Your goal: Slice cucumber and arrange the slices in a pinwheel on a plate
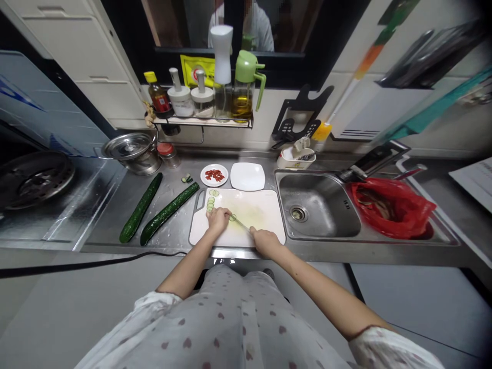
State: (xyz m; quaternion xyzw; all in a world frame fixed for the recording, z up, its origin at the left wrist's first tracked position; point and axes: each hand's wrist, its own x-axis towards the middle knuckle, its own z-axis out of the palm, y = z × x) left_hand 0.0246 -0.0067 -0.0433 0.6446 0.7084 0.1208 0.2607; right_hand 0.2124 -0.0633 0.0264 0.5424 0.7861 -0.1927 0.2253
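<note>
My right hand (266, 242) grips the handle of a knife (242, 224), whose blade points left and away over the white cutting board (271, 215). At the blade's far end is a thin cucumber slice (232, 218). My left hand (218, 220) is low over the board, its fingers bent and closed, with the fingertips at that slice; its palm side is hidden. Just beyond my left hand, several pale cucumber slices (210, 203) lie overlapping in a row. Two whole dark green cucumbers, one nearer (169, 212) and one farther left (141, 207), rest left of the board.
Behind the board stand a small plate of chopped red pieces (214, 184) and a white square plate (248, 177). Cucumber ends (186, 178) lie nearby. To the right are a steel sink (326, 215) and a red plastic bag (407, 210). A steel pot (134, 154) sits back left.
</note>
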